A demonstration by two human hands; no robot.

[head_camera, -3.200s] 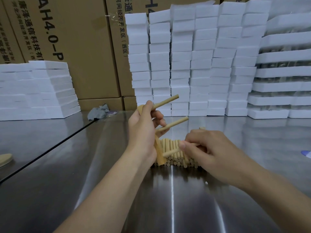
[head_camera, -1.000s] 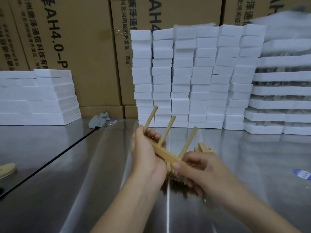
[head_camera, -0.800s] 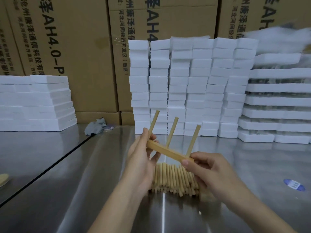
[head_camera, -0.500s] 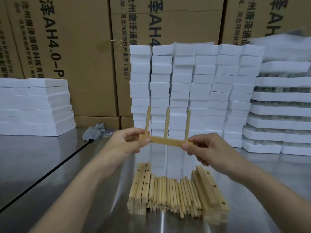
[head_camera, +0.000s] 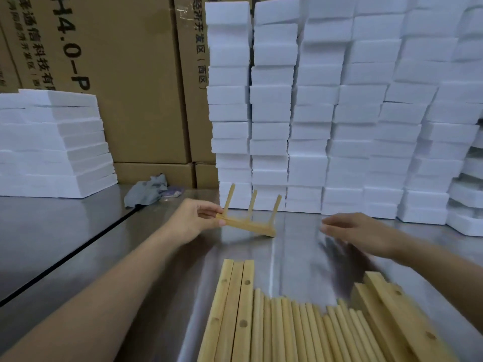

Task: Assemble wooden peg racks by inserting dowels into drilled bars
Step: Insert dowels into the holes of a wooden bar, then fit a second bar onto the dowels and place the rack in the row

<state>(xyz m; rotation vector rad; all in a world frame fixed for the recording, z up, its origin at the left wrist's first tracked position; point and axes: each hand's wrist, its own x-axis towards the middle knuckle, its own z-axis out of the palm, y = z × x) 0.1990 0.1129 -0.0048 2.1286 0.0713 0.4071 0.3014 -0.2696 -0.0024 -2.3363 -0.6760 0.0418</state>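
The left hand [head_camera: 193, 218] pinches the near end of the peg rack [head_camera: 248, 226] between thumb and fingers, and there the rack sits, out at twelve o'clock from the stock pile, just in front of the white wall of foam. Three pegs stand up from its bar, leaning a touch to the right, and the bar slopes down toward three o'clock; whether its far end touches the steel cannot be told. The right hand [head_camera: 358, 232] hovers at three o'clock of the rack, apart from it, fingers spread loose and blurred, gripping nothing. Down at six o'clock lies the stock: a row of loose dowels [head_camera: 300, 333] side by side, drilled bars [head_camera: 235, 309] flanking them at nine o'clock, more drilled bars [head_camera: 386, 309] stacked at three. The desk [head_camera: 78, 231] is brushed steel, shiny, throwing back pale streaks of the foam, with a dark seam [head_camera: 78, 254] running diagonally across its left part. At eleven o'clock a crumpled grey cloth [head_camera: 146, 190] lies against the boxes. Behind, tall columns of white foam blocks [head_camera: 339, 113] fill twelve through three; a lower foam stack [head_camera: 52, 142] sits at nine, and brown cardboard cartons [head_camera: 125, 74] with black print rise at the back.
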